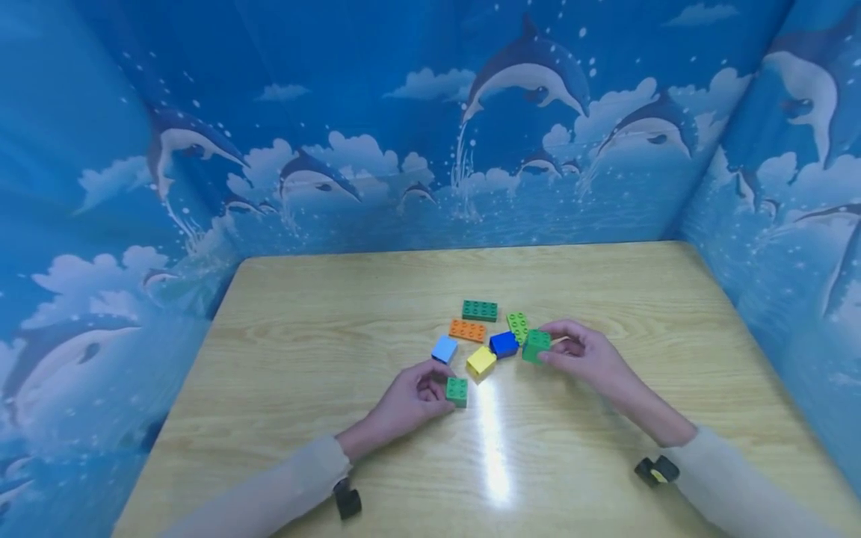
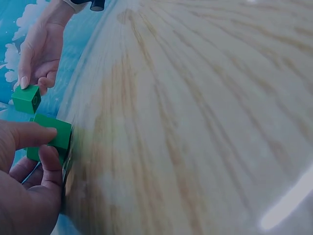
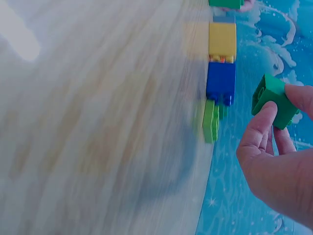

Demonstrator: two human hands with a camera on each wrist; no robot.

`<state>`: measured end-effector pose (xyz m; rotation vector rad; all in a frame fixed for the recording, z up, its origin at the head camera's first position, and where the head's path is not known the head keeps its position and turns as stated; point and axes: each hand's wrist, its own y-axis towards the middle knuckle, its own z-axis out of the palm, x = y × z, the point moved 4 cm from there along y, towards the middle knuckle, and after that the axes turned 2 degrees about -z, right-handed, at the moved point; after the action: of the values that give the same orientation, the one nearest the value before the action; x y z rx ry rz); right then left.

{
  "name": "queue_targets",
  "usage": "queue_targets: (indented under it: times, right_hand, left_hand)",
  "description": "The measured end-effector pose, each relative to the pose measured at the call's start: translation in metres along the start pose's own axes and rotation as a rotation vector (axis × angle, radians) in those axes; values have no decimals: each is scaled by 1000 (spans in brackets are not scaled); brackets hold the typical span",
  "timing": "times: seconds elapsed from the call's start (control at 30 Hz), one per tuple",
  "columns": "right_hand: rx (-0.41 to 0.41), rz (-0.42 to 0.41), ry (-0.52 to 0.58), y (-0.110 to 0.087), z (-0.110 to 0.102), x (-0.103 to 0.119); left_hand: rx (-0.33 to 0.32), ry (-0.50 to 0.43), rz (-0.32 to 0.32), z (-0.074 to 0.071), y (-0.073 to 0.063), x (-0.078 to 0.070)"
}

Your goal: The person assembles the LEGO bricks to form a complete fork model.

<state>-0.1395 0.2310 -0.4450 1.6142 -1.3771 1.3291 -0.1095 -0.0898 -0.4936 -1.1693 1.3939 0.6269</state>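
Observation:
My left hand [image 1: 410, 398] pinches a green toy brick [image 1: 457, 391] between thumb and fingers, low at the table's surface. In the left wrist view the same brick [image 2: 55, 133] shows its smooth side. My right hand [image 1: 592, 359] grips another green brick [image 1: 536, 346] by its edges. The right wrist view has this brick [image 3: 275, 101] raised off the table and tilted, its hollow underside partly showing. Between the two hands lie a yellow brick [image 1: 480, 362] and a blue brick [image 1: 504, 344]. A light blue brick [image 1: 444, 350] sits just beyond the left fingertips.
Farther back lie an orange brick [image 1: 467, 330], a dark green brick [image 1: 480, 310] and a lime green brick [image 1: 517, 326], studs up. The wooden table [image 1: 323, 314] meets a dolphin-printed curtain [image 1: 377, 149] at the back and sides.

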Motion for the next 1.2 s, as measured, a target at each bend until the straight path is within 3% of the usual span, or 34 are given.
queue_targets:
  times: [0.23, 0.83, 1.2]
  right_hand:
    - [20, -18, 18, -1, 15, 5]
    - [89, -58, 17, 0, 56, 16]
    - [161, -158, 31, -2, 84, 22]
  left_hand:
    - [9, 30, 1, 0, -2, -1]
    - [5, -6, 63, -1, -1, 2]
    - [-20, 25, 37, -5, -2, -1]
